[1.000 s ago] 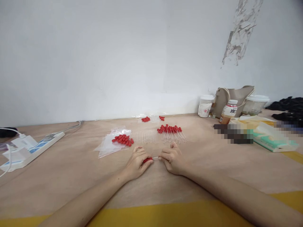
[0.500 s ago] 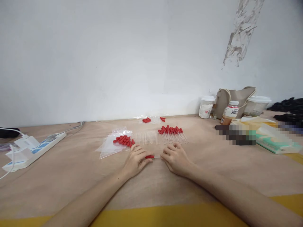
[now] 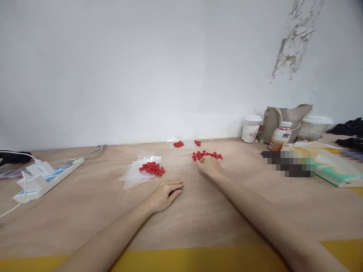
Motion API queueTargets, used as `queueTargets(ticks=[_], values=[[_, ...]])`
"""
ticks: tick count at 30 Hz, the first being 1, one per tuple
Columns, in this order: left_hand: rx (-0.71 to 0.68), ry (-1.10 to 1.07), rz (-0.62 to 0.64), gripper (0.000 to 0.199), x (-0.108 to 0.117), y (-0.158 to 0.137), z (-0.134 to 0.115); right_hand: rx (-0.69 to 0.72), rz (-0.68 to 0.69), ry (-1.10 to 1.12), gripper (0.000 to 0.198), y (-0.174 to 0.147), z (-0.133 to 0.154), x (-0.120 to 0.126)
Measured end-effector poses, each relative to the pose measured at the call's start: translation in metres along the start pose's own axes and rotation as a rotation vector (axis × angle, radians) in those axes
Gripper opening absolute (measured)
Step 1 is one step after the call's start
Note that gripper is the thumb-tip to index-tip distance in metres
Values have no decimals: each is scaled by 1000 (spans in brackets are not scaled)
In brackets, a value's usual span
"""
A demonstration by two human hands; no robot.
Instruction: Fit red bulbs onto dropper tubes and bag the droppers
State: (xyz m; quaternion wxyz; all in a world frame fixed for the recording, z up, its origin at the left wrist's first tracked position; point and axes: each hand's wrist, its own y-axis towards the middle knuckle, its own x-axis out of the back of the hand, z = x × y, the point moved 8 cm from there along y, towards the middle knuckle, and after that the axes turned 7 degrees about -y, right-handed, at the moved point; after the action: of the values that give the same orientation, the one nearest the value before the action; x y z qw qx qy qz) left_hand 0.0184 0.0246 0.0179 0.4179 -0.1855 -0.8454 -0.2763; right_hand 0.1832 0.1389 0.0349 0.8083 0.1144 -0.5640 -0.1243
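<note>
My left hand (image 3: 166, 194) rests on the table with its fingers stretched out and the thumb apart, holding nothing. Farther forward, my right hand (image 3: 209, 164) is over the group of red-bulbed droppers (image 3: 203, 153), fingers curled down in a pinch. A thin clear dropper tube (image 3: 199, 170) shows at its fingertips; the rest of it is hidden by the hand. Left of it lies a row of clear glass tubes (image 3: 179, 165) side by side. A heap of loose red rubber bulbs (image 3: 151, 167) sits on clear plastic bags (image 3: 132, 177).
Small red bulbs (image 3: 178, 144) in clear plastic lie near the wall. At left is a white power strip (image 3: 61, 175) with chargers and cables. A lidded cup (image 3: 252, 130), a bottle (image 3: 280, 136), a grey bag (image 3: 268, 124) and a green tissue pack (image 3: 337, 172) stand at right.
My left hand has let go of the red bulb and opened. My right hand has moved forward to the group of droppers; the dropper between my hands has left that spot.
</note>
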Motion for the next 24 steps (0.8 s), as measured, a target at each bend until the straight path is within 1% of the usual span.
queueTargets(ticks=[2, 5, 9, 12, 15, 18, 24], values=[[-14, 2, 4, 33, 0, -1, 0, -12, -1, -56, 29, 5, 6, -8], [-18, 12, 9, 34, 0, -2, 1, -46, 17, -106, 33, 8, 5, -17], [-14, 14, 2, 33, 1, -2, 2, -45, 25, -126, 35, 6, 2, -19], [-18, 13, 3, 33, 0, -1, 2, -20, -23, -127, 33, 3, 4, -16], [-15, 7, 6, 33, 1, -1, 1, 56, -49, -124, 28, -1, 16, -15], [-11, 8, 3, 33, 1, 0, 0, 84, -3, -174, 25, -1, 27, -20], [-16, 11, 16, 34, 1, -1, 0, 17, 180, -235, 24, 9, 32, -29]])
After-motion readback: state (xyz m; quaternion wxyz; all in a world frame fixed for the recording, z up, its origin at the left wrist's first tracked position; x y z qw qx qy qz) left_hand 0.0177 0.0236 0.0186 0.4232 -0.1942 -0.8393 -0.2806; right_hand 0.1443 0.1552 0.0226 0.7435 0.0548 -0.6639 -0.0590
